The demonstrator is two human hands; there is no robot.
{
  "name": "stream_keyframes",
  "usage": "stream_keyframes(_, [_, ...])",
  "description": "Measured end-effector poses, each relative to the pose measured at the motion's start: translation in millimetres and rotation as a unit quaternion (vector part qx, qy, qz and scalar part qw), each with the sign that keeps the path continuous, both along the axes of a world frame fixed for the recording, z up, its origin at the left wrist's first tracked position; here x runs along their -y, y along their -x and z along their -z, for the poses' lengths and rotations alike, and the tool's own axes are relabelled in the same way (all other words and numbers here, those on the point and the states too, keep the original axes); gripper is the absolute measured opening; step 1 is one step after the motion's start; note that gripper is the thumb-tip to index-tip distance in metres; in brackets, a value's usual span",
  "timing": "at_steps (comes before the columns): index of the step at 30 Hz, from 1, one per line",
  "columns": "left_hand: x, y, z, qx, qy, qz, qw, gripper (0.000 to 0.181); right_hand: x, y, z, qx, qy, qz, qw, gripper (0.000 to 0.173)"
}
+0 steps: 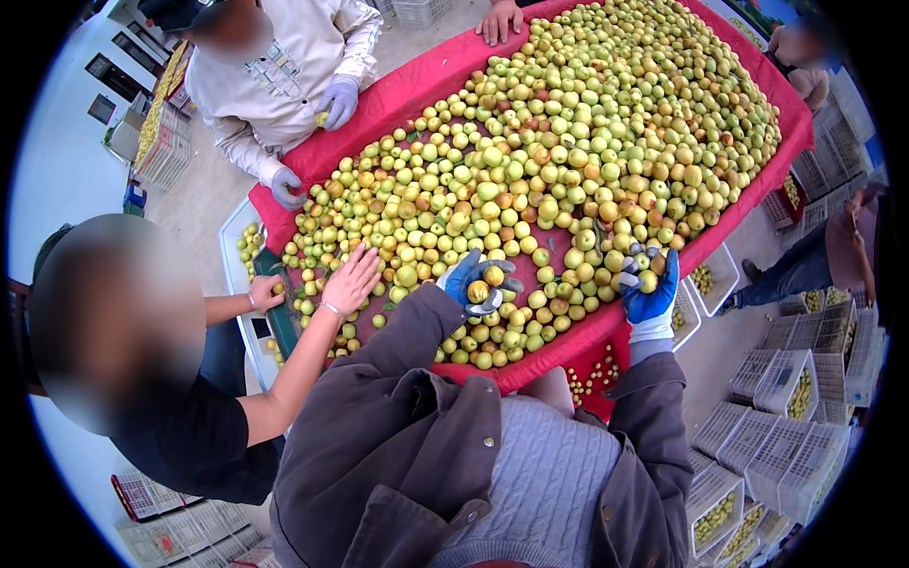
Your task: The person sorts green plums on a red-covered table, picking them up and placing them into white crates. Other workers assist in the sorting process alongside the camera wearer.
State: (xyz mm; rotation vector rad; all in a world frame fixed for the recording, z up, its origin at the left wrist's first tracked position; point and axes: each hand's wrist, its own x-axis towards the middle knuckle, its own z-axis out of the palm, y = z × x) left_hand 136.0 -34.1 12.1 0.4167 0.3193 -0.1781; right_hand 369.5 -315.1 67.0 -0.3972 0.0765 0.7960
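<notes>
A sloping table lined with red cloth (454, 58) bears a great heap of small yellow-green fruits (603, 135), some blushed red or brown. My left hand (483, 282), in a blue and grey work glove, is turned palm up over the heap and holds two round fruits (479, 292). At the table's near right edge my right hand (650, 284), in a like glove with a white cuff, has its fingers curled around a few fruits (647, 281). Some leaves lie among the fruits. Between my two hands a patch of the red lining shows.
A person in black at the left reaches a bare hand (353, 279) over the fruits. Opposite, a person in a pale jacket wears grey gloves (339, 101). Others stand farther off. White plastic crates (788, 383) are stacked at right; a white bin (231, 231) stands at the table's left end.
</notes>
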Motion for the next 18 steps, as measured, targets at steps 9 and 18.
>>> stream_keyframes(9, [11.7,8.8,4.6,0.005,-0.111,0.037,0.993,0.051,0.6,-0.9,2.7,-0.006,-0.028,-0.006,1.000,0.034])
stream_keyframes(18, [30.8,8.9,-23.7,0.047,0.089,0.025,0.995,0.067,-4.5,7.1,-4.0,0.085,0.073,-0.018,0.994,0.034])
